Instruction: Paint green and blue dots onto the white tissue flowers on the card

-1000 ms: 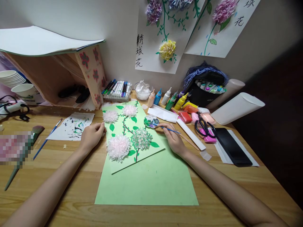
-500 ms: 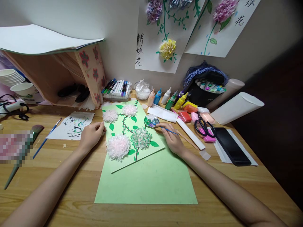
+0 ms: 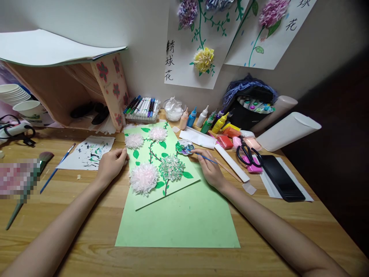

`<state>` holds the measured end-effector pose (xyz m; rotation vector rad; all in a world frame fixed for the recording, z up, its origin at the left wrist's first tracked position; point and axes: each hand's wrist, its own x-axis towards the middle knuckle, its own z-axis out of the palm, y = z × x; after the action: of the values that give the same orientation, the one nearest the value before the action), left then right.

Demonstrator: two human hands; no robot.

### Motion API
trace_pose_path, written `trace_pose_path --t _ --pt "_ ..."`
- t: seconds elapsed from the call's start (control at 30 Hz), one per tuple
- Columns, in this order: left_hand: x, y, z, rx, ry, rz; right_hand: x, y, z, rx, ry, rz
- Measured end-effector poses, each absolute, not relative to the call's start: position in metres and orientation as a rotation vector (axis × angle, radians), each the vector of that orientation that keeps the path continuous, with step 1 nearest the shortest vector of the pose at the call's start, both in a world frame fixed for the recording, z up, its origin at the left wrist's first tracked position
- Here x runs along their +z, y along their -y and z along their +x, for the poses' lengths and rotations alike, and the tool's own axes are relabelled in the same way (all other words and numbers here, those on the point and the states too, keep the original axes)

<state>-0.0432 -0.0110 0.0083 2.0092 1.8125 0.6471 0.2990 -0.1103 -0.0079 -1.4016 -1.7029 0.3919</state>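
My right hand (image 3: 210, 166) is closed around a thin blue paintbrush (image 3: 206, 157), its tip at a small round palette (image 3: 185, 147) smeared with green, blue and purple paint. My left hand (image 3: 112, 165) has its fingers curled together at the left edge of a light green board (image 3: 181, 185); whether they pinch the edge is hard to make out. On the board are pale pink ruffled flowers (image 3: 144, 179), one green-tipped flower (image 3: 172, 167), painted leaves and dark stems. The board lies tilted on a larger green sheet (image 3: 178, 227).
Behind the board stand a marker box (image 3: 142, 108), a bowl of tissue (image 3: 174, 109) and paint bottles (image 3: 202, 116). Black scissors (image 3: 249, 154) and a phone (image 3: 281, 177) lie right. A stained tissue (image 3: 89, 154), another blue brush (image 3: 57, 168) and a large brush (image 3: 45, 157) lie left.
The brush tip in my right hand has shifted very slightly right at the palette. My left hand and the board look the same.
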Motion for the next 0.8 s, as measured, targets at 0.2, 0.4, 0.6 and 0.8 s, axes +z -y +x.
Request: trace_pose_path --t 0.2,0.4,0.6,0.8 --pt "0.007 0.010 -0.042 0.661 -1.822 1.981 -0.012 0.115 0.305 0.422 1.330 -1.195" --pt "0.005 0.009 -0.042 0.692 -1.844 2.009 -0.006 0.132 0.294 0.716 1.124 -0.973" --pt "0.002 0.007 -0.043 0.716 -1.841 2.039 -0.011 0.145 0.287 0.663 1.285 -0.918" --pt "0.006 0.008 -0.041 0.673 -1.857 2.022 -0.013 0.148 0.287 0.554 1.382 -0.931"
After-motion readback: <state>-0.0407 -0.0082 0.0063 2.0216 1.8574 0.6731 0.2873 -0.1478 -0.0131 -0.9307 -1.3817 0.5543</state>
